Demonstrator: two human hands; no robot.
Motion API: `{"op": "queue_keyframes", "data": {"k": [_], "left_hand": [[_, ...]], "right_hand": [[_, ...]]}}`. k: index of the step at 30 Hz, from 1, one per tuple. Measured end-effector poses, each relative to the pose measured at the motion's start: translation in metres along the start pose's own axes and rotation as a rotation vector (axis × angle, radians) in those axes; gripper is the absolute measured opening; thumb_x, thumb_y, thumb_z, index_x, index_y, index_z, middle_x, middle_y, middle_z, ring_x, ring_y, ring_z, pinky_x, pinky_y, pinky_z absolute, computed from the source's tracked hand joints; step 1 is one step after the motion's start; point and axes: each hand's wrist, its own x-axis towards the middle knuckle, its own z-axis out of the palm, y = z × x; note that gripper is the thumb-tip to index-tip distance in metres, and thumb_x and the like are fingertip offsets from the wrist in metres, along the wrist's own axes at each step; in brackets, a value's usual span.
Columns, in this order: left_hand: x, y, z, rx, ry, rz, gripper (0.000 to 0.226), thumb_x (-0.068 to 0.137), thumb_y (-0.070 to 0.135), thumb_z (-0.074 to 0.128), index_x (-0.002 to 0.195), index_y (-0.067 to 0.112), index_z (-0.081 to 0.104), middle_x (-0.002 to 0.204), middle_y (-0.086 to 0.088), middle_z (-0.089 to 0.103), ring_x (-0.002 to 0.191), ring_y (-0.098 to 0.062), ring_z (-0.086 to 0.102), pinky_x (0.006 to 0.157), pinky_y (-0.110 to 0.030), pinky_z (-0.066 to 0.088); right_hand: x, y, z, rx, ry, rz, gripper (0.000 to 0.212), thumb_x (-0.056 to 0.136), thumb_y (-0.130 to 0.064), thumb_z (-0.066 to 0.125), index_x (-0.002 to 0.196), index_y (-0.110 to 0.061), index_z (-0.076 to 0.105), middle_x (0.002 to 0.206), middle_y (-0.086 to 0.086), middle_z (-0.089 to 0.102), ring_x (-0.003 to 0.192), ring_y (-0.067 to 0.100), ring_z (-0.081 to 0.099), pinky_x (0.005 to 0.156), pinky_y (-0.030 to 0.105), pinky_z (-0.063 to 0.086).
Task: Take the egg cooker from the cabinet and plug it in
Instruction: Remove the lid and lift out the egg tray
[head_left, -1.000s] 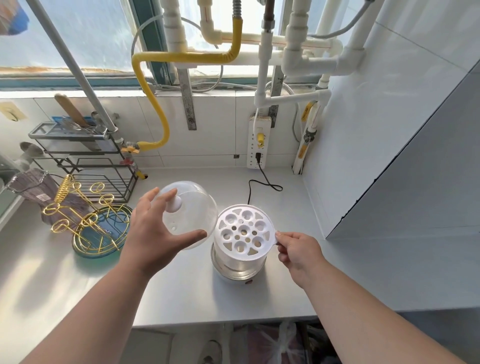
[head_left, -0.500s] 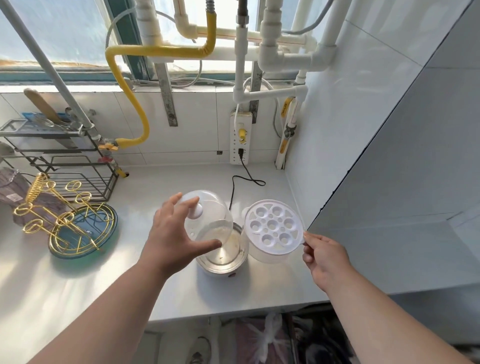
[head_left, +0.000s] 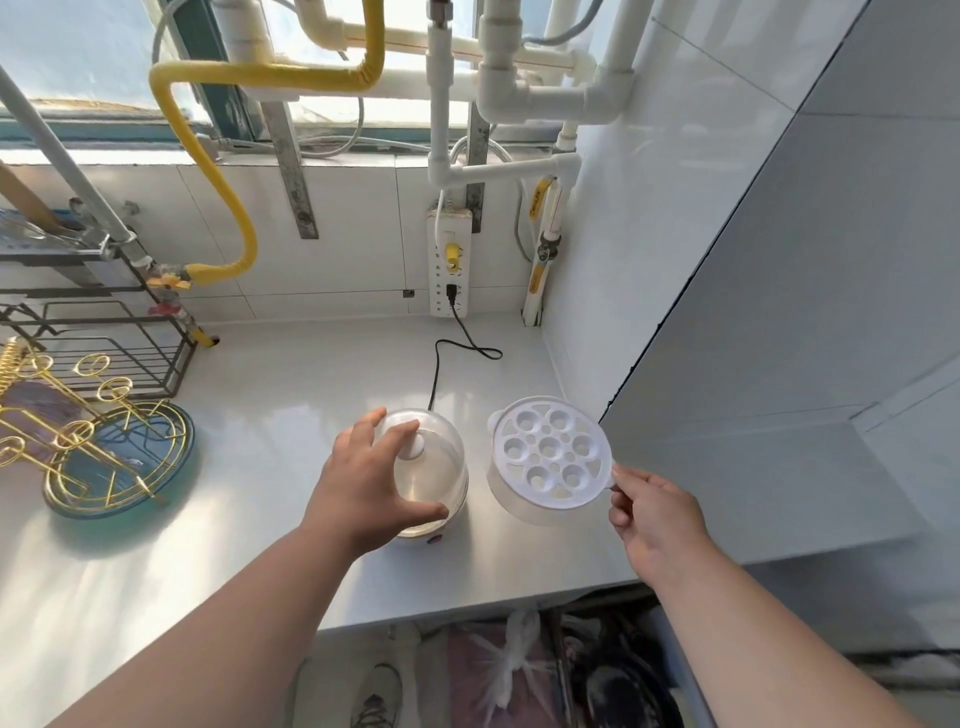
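Note:
The egg cooker's base (head_left: 434, 530) stands on the white counter (head_left: 260, 415), mostly covered by its clear dome lid (head_left: 434, 467). My left hand (head_left: 366, 488) grips that lid from the left, thumb at its front rim. To the right, my right hand (head_left: 652, 512) pinches the small handle of the white perforated egg tray (head_left: 550, 457), which sits beside the base near the counter. The cooker's black cord (head_left: 441, 358) runs back to a plug in the white power strip (head_left: 449, 260) on the tiled wall.
A blue plate with a gold wire rack (head_left: 104, 457) lies at the left, a black wire shelf (head_left: 104, 343) behind it. A yellow hose (head_left: 228, 208) and white pipes (head_left: 519, 98) cross the back wall. A grey panel (head_left: 779, 338) closes the right side.
My right hand lifted the egg tray off the base and carried it to the right. My left hand brought the dome lid down over the base.

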Motion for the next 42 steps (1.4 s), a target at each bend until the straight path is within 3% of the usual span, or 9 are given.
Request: {"op": "queue_keyframes", "data": {"k": [11, 20, 24, 27, 30, 32, 34, 38, 42], "left_hand": [[-0.003, -0.007, 0.010, 0.003, 0.000, -0.003, 0.119, 0.048, 0.079, 0.080, 0.156, 0.048, 0.039, 0.174, 0.005, 0.020, 0.156, -0.028, 0.022, 0.124, -0.047, 0.033], [-0.001, -0.014, 0.005, -0.031, -0.045, 0.009, 0.147, 0.043, 0.091, 0.079, 0.168, 0.051, 0.011, 0.179, 0.007, 0.011, 0.163, -0.023, 0.010, 0.129, -0.050, 0.023], [-0.002, -0.012, -0.006, -0.157, 0.093, 0.004, 0.115, 0.065, 0.089, 0.068, 0.164, 0.038, 0.040, 0.175, 0.002, 0.030, 0.161, -0.025, 0.022, 0.128, -0.053, 0.026], [0.002, -0.004, -0.020, -0.250, 0.322, 0.023, 0.060, 0.091, 0.062, 0.064, 0.140, 0.029, 0.069, 0.154, -0.001, 0.059, 0.144, -0.026, 0.049, 0.119, -0.056, 0.038], [0.015, 0.012, -0.038, -0.445, 0.351, -0.038, 0.014, 0.103, 0.035, 0.068, 0.113, 0.035, 0.078, 0.118, 0.012, 0.076, 0.115, -0.014, 0.068, 0.104, -0.044, 0.052], [0.023, 0.019, -0.057, -0.646, 0.311, -0.117, 0.011, 0.103, 0.035, 0.069, 0.102, 0.034, 0.080, 0.099, 0.012, 0.080, 0.098, -0.012, 0.073, 0.084, -0.027, 0.055], [0.029, 0.025, -0.075, -0.800, 0.307, -0.165, 0.019, 0.101, 0.040, 0.071, 0.096, 0.026, 0.083, 0.091, 0.004, 0.083, 0.084, -0.011, 0.072, 0.072, -0.024, 0.051], [0.025, 0.023, -0.110, -0.953, 0.328, -0.197, 0.025, 0.100, 0.041, 0.072, 0.092, 0.019, 0.082, 0.083, 0.007, 0.079, 0.074, -0.008, 0.065, 0.068, -0.029, 0.044], [0.007, -0.011, -0.136, -0.991, 0.431, -0.249, 0.021, 0.098, 0.034, 0.075, 0.096, 0.015, 0.082, 0.093, -0.009, 0.082, 0.081, -0.017, 0.066, 0.070, -0.032, 0.046]], "right_hand": [[0.003, -0.004, 0.004, 0.034, 0.001, 0.007, 0.009, 0.094, 0.000, 0.077, 0.089, -0.002, 0.070, 0.066, 0.006, 0.066, 0.050, 0.012, 0.056, 0.037, 0.022, 0.040], [-0.009, -0.011, 0.019, 0.055, -0.039, 0.013, 0.010, 0.094, 0.000, 0.078, 0.089, -0.003, 0.069, 0.066, 0.005, 0.066, 0.054, 0.013, 0.055, 0.039, 0.022, 0.041], [-0.019, -0.022, 0.032, 0.064, -0.074, -0.007, 0.007, 0.094, -0.001, 0.077, 0.092, -0.003, 0.071, 0.069, 0.005, 0.067, 0.052, 0.012, 0.056, 0.040, 0.022, 0.042], [-0.029, -0.038, 0.047, 0.069, -0.117, -0.032, 0.007, 0.094, -0.003, 0.077, 0.094, -0.003, 0.070, 0.070, 0.006, 0.065, 0.054, 0.012, 0.056, 0.041, 0.022, 0.042], [-0.040, -0.048, 0.063, 0.083, -0.175, -0.042, 0.009, 0.094, -0.001, 0.077, 0.093, -0.004, 0.069, 0.066, 0.005, 0.067, 0.053, 0.012, 0.057, 0.040, 0.021, 0.042], [-0.050, -0.055, 0.078, 0.083, -0.229, -0.042, 0.008, 0.094, 0.000, 0.077, 0.095, -0.003, 0.069, 0.062, 0.003, 0.068, 0.051, 0.012, 0.057, 0.039, 0.021, 0.041], [-0.063, -0.061, 0.095, 0.074, -0.282, -0.049, 0.007, 0.094, 0.001, 0.076, 0.095, -0.002, 0.070, 0.061, 0.004, 0.069, 0.050, 0.011, 0.058, 0.039, 0.021, 0.041], [-0.084, -0.066, 0.130, 0.039, -0.381, -0.075, 0.003, 0.095, 0.001, 0.074, 0.095, -0.001, 0.072, 0.063, 0.005, 0.070, 0.050, 0.011, 0.057, 0.039, 0.021, 0.040], [-0.107, -0.056, 0.169, -0.038, -0.467, -0.079, 0.005, 0.095, 0.001, 0.075, 0.098, 0.002, 0.072, 0.066, 0.008, 0.069, 0.050, 0.011, 0.055, 0.039, 0.022, 0.040]]}}
